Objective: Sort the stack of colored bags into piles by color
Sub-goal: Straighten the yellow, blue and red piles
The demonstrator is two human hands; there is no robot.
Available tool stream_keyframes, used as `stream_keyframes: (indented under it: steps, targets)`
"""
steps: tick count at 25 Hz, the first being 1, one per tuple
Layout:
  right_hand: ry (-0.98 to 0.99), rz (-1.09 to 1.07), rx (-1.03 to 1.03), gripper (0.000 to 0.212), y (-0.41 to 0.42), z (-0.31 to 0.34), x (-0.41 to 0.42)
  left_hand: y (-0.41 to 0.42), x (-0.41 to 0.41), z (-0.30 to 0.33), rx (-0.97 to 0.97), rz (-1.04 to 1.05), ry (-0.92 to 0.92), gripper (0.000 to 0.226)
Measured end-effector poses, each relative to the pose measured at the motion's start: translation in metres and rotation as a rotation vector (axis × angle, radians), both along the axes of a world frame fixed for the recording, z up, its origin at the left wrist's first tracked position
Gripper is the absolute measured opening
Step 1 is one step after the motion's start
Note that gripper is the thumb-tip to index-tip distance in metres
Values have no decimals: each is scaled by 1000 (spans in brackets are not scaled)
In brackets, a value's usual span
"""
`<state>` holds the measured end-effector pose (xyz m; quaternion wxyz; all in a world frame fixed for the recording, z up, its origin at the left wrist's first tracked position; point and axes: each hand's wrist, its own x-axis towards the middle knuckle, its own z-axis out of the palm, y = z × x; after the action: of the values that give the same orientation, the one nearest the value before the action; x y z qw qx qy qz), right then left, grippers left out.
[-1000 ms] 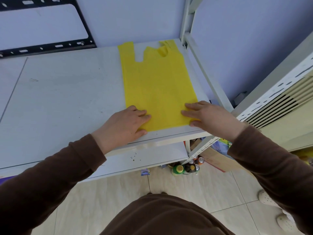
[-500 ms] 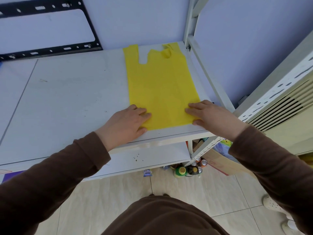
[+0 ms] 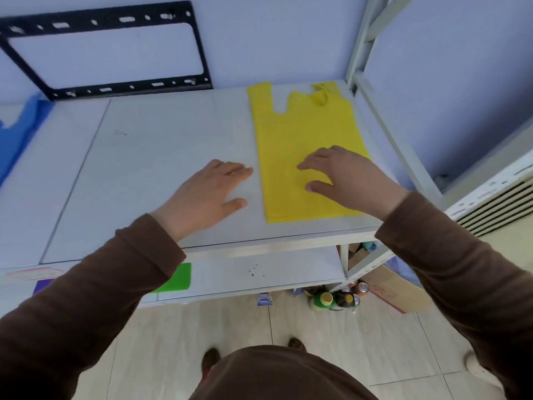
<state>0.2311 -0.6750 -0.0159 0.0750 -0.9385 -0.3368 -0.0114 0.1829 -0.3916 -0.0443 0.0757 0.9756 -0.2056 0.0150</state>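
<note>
Flat, matte yellow bag (image 3: 305, 145), vest-shaped with loop handles, lies right of centre on the smooth counter (image 3: 161, 157); right hand (image 3: 343, 177) above it and left hand (image 3: 210, 194) beside, fingers relaxed, holding nothing.

Open hands (image 3: 277, 186) over flat yellow bag (image 3: 305, 145)

My left hand (image 3: 212, 192) has slid off the yellow bag (image 3: 305, 145) onto the bare desk (image 3: 161, 157); my right hand (image 3: 346, 177) has moved inward over the bag's middle.
</note>
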Motion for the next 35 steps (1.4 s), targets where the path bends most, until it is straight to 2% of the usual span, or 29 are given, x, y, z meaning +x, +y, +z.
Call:
stream_keyframes:
  steps: [3, 9, 15, 19, 25, 28, 32, 35]
  targets:
    - [-28, 51, 55, 37, 80, 8, -9, 84, -16, 14, -1, 79, -63, 58]
    - [-26, 10, 237, 20, 262, 16, -66, 253, -83, 43, -4, 140, -86, 44]
    - [4, 6, 291, 20, 394, 20, -106, 407, -120, 62, -40, 240, -121, 38]
    - [-8, 59, 263, 23, 461, 10, -112, 488, -132, 51, -37, 319, -126, 40]
    - [65, 17, 204, 35, 567, -6, -137, 618, -151, 29, -16, 355, -23, 42]
    - [160, -77, 155, 52, 612, -20, -148, 675, -152, 15, 1, 352, 72, 54]
    - [278, -213, 29, 89, 657, -40, -168, 702, -166, -2, 9, 282, 257, 91]
    - [272, -326, 11, 97, 670, -46, -177, 704, -169, -11, 56, 188, 290, 109]
